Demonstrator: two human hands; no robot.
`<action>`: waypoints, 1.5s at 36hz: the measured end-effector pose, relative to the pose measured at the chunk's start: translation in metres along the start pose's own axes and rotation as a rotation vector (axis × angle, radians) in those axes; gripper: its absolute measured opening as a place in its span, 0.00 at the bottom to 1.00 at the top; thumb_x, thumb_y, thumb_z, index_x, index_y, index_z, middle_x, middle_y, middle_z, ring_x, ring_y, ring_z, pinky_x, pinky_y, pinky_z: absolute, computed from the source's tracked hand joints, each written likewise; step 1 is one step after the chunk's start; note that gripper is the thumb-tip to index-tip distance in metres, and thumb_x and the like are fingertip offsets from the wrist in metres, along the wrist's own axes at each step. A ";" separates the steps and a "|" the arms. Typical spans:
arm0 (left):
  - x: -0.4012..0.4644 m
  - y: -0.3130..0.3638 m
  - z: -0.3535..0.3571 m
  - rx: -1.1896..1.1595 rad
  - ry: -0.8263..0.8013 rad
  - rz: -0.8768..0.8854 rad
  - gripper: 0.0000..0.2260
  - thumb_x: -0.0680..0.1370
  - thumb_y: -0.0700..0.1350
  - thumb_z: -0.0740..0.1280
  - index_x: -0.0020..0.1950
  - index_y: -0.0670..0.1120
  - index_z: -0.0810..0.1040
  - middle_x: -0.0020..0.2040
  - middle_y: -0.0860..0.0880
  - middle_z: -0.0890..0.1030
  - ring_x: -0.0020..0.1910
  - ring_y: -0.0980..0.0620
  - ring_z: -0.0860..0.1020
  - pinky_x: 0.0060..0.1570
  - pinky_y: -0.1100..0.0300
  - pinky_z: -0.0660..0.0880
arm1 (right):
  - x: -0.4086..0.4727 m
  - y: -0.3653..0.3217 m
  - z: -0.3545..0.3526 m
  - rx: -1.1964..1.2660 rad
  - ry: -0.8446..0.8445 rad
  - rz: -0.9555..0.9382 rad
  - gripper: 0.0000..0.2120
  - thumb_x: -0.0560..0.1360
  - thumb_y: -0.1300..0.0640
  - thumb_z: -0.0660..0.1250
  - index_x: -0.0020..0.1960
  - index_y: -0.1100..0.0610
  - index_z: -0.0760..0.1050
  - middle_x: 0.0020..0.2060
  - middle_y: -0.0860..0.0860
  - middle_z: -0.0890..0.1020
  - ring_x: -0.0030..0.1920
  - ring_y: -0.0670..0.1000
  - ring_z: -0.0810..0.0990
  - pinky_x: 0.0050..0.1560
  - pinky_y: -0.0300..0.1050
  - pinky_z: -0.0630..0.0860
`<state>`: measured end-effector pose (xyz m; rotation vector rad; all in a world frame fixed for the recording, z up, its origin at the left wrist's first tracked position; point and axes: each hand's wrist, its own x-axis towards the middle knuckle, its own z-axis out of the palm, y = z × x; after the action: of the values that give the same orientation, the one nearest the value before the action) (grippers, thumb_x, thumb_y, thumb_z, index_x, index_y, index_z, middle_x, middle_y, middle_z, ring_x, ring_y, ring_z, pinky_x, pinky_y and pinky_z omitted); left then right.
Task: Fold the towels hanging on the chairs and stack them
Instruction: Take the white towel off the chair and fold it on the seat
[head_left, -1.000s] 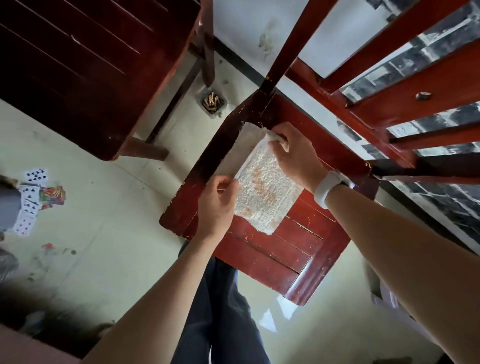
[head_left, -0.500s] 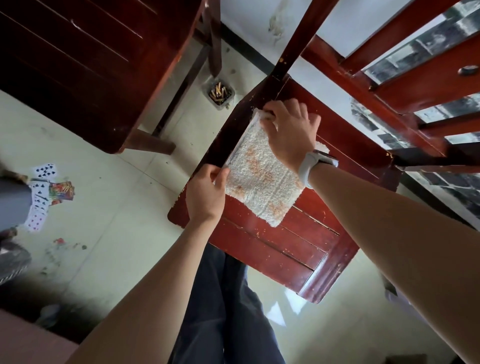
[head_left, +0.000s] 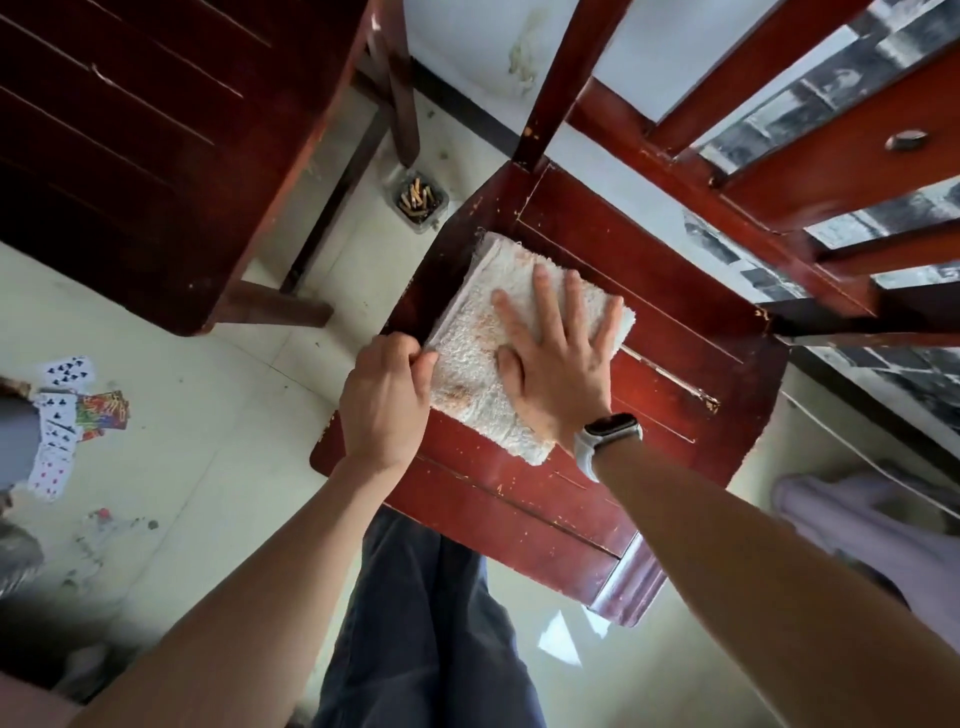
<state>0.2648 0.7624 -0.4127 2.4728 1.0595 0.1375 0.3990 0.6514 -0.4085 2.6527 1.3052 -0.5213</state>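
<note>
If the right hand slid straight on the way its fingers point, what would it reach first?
The right hand lies flat on the towel, fingers toward the chair's back. It would likely pass the towel's far edge onto bare chair seat.

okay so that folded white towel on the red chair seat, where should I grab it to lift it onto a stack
Probably by the long folded edge, from the seat's left side. The folded white terry towel lies flat on the red wooden chair seat, its layers showing along that edge, where the left hand already pinches it. The right hand presses flat on top.
</note>
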 end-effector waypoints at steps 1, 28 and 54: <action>0.001 0.002 -0.002 -0.005 0.007 0.014 0.09 0.77 0.47 0.61 0.48 0.41 0.75 0.42 0.42 0.77 0.41 0.43 0.77 0.35 0.53 0.75 | 0.000 0.000 0.000 0.002 -0.006 -0.005 0.25 0.77 0.43 0.48 0.73 0.43 0.51 0.75 0.55 0.55 0.74 0.62 0.52 0.66 0.71 0.43; 0.066 0.036 -0.003 0.286 -0.291 0.616 0.22 0.78 0.48 0.55 0.71 0.42 0.62 0.73 0.42 0.62 0.72 0.46 0.61 0.66 0.48 0.60 | -0.086 -0.015 0.008 0.749 0.215 0.539 0.22 0.76 0.52 0.59 0.68 0.60 0.65 0.63 0.55 0.70 0.63 0.54 0.70 0.64 0.53 0.69; 0.061 0.088 -0.003 -0.343 -0.596 -0.152 0.15 0.80 0.49 0.57 0.51 0.38 0.76 0.50 0.35 0.78 0.52 0.36 0.75 0.50 0.47 0.73 | -0.074 0.041 -0.008 1.399 0.159 1.261 0.17 0.77 0.53 0.60 0.30 0.56 0.69 0.21 0.48 0.68 0.18 0.43 0.64 0.19 0.35 0.60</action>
<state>0.3646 0.7536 -0.3764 1.9286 0.8643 -0.4078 0.3916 0.5730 -0.3750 3.5676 -1.4269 -1.1701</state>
